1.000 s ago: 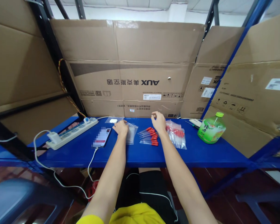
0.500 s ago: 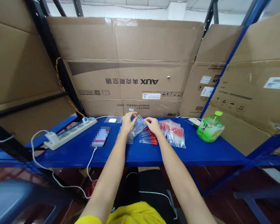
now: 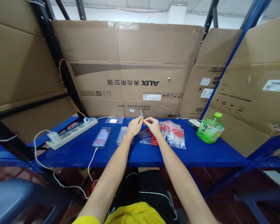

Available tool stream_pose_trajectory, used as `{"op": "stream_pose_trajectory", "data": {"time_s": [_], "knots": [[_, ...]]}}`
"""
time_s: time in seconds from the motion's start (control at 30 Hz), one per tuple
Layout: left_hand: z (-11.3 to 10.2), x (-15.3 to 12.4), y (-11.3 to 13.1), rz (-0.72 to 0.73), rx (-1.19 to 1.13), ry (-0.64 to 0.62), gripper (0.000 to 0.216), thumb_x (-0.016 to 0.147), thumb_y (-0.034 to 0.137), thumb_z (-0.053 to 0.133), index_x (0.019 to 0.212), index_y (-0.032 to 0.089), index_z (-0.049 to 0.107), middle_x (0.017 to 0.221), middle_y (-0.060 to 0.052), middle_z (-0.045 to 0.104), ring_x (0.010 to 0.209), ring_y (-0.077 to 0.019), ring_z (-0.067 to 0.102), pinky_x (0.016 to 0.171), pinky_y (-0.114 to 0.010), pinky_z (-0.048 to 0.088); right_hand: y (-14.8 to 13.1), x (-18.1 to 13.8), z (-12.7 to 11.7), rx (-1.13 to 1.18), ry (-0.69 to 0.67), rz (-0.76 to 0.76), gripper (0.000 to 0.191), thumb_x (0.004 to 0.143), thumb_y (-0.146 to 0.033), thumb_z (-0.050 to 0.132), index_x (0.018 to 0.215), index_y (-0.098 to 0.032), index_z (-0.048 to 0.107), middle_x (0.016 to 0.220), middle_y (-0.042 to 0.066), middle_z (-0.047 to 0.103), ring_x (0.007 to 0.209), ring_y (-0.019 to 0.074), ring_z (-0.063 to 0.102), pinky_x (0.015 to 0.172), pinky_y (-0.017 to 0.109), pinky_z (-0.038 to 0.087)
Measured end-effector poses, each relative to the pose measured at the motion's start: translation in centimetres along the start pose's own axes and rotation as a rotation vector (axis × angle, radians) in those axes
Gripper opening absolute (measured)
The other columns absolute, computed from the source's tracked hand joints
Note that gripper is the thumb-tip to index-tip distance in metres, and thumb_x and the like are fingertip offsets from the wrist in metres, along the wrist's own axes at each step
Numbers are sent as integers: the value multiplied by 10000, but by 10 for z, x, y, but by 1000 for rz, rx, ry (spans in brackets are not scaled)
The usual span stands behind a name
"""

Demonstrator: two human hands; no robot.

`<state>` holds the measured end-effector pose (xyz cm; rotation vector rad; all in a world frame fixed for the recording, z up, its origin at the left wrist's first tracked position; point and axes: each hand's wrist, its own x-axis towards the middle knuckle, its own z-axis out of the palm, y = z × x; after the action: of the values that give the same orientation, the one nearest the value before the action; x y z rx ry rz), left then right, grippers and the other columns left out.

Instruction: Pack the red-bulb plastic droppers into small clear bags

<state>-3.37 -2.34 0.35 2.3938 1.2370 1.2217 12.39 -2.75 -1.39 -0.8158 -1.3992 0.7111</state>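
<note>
My left hand and my right hand meet above the middle of the blue table, both with fingers closed on a clear plastic bag. The bag stands up edge-on between the fingertips; its lower part is hidden. Just below my right hand lies a row of thin clear tubes with red ends. On the right rest filled clear bags with red-ended pieces inside. Beside my left wrist lies a stack of flat clear bags.
A phone on a white cable lies left, near a white power strip. Behind it is a white earbud case on a clear bag. A green bottle stands right. Cardboard walls the back of the blue table.
My hands have come together, and the bag between them has gone from spread and slanting to upright and edge-on. My left hand has moved right, uncovering the flat bags.
</note>
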Motion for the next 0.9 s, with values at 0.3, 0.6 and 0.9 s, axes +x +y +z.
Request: {"op": "stream_pose_trajectory", "data": {"time_s": [0.3,0.6,0.9], "knots": [[7,3,0,-34,51,77,251,936,317,518,713,217,573,684,-21,642,638,-167,553,654,-287,305,5,-1,6,-151,116,-2,228,800,-441,638,771,-216,610,719,14,675,673,181,633,681,296,511],[6,0,4,53,16,40,231,935,279,503,725,209,566,675,-7,604,617,-150,501,635,-288,293,8,-3,-4,-455,229,-84,152,794,-306,598,912,-242,526,772,-6,658,718,186,645,724,285,490],[3,0,4,166,-111,-7,117,856,222,556,750,195,598,839,-52,650,809,-190,580,800,-311,422,3,-5,-12,-616,466,-66,99,783,-217,540,819,-253,454,724,-19,560,684,187,540,692,285,407]]}}
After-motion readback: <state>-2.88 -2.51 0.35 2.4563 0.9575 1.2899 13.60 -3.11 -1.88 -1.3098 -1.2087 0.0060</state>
